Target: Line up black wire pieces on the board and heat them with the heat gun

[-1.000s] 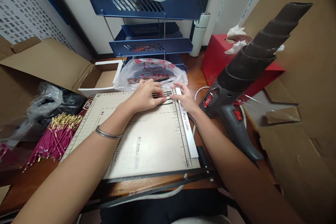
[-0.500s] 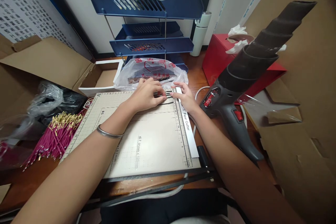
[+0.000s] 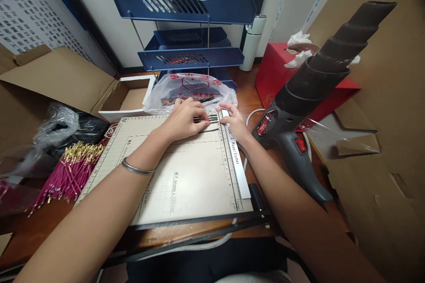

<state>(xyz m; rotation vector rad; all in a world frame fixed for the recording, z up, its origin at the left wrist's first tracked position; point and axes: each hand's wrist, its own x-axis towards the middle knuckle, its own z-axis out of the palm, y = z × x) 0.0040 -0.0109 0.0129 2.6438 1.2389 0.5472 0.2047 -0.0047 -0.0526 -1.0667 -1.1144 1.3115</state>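
On the cream gridded board of the paper cutter [image 3: 195, 168] lie several thin black cords [image 3: 213, 119], side by side with their ends towards the white printed strip [image 3: 242, 177]. My left hand [image 3: 186, 120] rests over them, thumb and forefinger closed on the cords near their right ends. One more black cord [image 3: 211, 130] lies apart, a little nearer to me. Over the far end of the white strip is my right hand [image 3: 237, 126], its thumb and fingers apart beside the cord tips. The cords' left ends are hidden beneath my left hand.
A heat gun [image 3: 302, 93] stands right of the cutter, before a red box [image 3: 272, 66]. Behind the board are a clear plastic bag [image 3: 199, 85] and blue tray shelves [image 3: 189, 57]. Magenta cords with gold tips [image 3: 73, 172] lie left. The cutter's black arm [image 3: 186, 243] runs along the front.
My right thumb and forefinger have drawn slightly back to the right, away from the cord ends, which now show more evenly. My left hand stays almost in place.
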